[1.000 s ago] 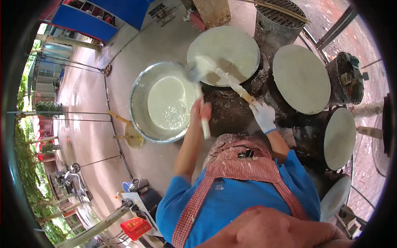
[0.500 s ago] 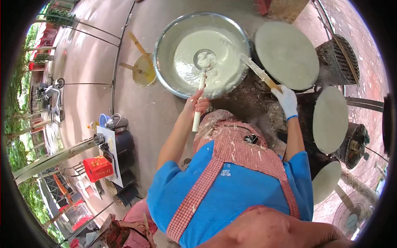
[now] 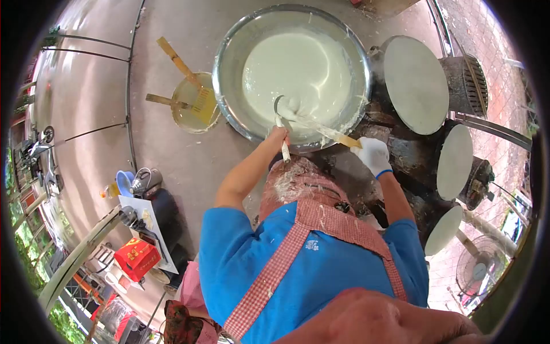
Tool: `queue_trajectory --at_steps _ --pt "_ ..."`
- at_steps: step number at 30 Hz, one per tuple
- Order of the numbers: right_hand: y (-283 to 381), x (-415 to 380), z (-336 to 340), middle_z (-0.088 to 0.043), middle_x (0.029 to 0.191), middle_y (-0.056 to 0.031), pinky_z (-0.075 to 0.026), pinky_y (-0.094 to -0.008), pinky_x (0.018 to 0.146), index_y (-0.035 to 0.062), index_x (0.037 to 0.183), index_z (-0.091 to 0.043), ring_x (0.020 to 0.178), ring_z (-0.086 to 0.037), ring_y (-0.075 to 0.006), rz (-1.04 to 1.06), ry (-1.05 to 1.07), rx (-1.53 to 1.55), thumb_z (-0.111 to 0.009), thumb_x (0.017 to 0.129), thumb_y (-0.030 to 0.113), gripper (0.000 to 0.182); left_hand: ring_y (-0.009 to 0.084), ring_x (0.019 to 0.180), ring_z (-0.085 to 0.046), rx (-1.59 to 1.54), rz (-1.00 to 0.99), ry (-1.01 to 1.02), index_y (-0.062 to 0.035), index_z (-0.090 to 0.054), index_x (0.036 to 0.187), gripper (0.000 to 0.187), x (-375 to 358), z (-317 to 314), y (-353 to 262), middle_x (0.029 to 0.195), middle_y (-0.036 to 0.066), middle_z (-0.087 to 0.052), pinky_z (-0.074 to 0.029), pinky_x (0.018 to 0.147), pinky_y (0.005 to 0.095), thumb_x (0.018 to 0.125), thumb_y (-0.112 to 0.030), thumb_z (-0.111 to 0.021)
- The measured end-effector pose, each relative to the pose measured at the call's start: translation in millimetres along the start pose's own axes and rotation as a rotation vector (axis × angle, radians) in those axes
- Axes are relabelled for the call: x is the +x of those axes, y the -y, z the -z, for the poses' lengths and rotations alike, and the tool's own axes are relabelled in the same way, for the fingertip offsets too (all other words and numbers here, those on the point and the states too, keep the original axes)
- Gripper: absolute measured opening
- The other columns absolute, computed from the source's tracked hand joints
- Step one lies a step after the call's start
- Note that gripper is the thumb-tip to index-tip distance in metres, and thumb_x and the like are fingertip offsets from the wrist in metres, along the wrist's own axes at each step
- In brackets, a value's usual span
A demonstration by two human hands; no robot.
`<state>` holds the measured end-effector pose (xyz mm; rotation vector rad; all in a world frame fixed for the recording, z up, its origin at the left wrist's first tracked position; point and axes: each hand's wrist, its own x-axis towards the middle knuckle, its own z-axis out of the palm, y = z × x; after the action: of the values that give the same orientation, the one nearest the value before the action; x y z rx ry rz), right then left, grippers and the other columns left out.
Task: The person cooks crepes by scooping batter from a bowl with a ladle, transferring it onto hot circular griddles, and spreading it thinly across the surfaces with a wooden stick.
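A wide metal basin point(image 3: 219, 92) of white batter point(image 3: 292, 66) stands in front of me. My bare left hand point(image 3: 278, 136) is closed round the pale handle of a ladle point(image 3: 279, 121), whose bowl is tilted at the near side of the batter. My right hand point(image 3: 373, 156), in a white glove, grips the wooden handle of a batter-coated spatula point(image 3: 347, 140). The spatula's blade reaches left over the basin and meets the ladle's bowl. A white lump of batter point(image 3: 291, 104) lies where they meet; the exact contact is hard to make out.
Round flat griddles point(image 3: 415, 86) with pale tops stand on stoves to the right. Left of the basin is a bowl point(image 3: 182, 123) of yellowish liquid with two wooden-handled brushes point(image 3: 179, 63). A red box point(image 3: 137, 258), a fan point(image 3: 480, 266) and another person point(image 3: 192, 286) are nearby.
The ladle has moved toward me and tipped. The spatula has swung left from the basin's right rim to the ladle. My view has shifted slightly.
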<state>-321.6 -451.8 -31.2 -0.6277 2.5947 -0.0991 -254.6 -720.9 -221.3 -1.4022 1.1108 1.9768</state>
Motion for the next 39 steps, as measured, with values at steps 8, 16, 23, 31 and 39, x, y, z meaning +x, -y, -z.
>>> queue_trajectory --at_steps 8,16,23,31,39 --pt "12 -36 -58 -0.062 0.073 -0.0173 -0.047 -0.0436 0.065 0.0061 0.08 -0.06 0.07 -0.06 -0.0343 -0.324 -0.006 0.213 -0.054 0.077 0.046 0.04 0.0103 0.032 -0.029 -0.285 0.306 0.236 -0.0089 -0.039 0.082 0.011 -3 -43 -29 0.05 0.0 -0.031 -0.024 0.026 0.0247 0.083 -0.014 -0.049" --pt "18 -79 6 -0.06 0.067 -0.0128 -0.045 -0.0404 0.05 0.008 0.086 -0.061 0.056 -0.058 -0.031 -0.116 -0.816 0.265 -0.064 0.075 0.037 0.031 0.0038 0.04 -0.024 -0.292 -0.069 0.613 -0.0198 -0.035 0.088 0.019 -263 -61 -154 0.058 -0.002 -0.03 -0.017 0.029 0.0154 0.086 -0.014 -0.053" --pt "2 -54 159 -0.062 0.076 -0.0183 -0.048 -0.0375 0.057 0.0019 0.09 -0.062 0.066 -0.059 -0.0337 0.109 -1.373 0.302 -0.068 0.074 0.026 0.029 0.0023 0.037 -0.019 0.079 -0.513 0.897 -0.0277 -0.045 0.112 0.023 -438 -65 -248 0.054 -0.006 -0.024 -0.017 0.026 0.0157 0.09 -0.02 -0.048" --pt "23 -10 120 -0.056 0.065 -0.001 -0.043 -0.0257 0.052 0.0017 0.084 -0.062 0.054 -0.049 -0.0094 0.158 -0.961 1.293 -0.065 0.077 0.023 0.023 0.0055 0.034 -0.028 0.411 -0.842 0.582 -0.0236 -0.04 0.103 0.021 -388 -70 -300 0.05 -0.005 -0.029 -0.018 0.027 0.0198 0.086 -0.024 -0.054" --pt "24 -159 26 -0.053 0.055 -0.0033 -0.038 -0.0249 0.038 0.0042 0.083 -0.065 0.04 -0.048 -0.0098 -0.709 -0.594 1.219 -0.066 0.073 0.034 0.031 0.0062 0.037 -0.031 0.121 0.422 0.827 -0.005 -0.046 0.092 0.012 -313 -140 -240 0.054 -0.001 -0.035 -0.025 0.027 0.0189 0.092 -0.016 -0.042"
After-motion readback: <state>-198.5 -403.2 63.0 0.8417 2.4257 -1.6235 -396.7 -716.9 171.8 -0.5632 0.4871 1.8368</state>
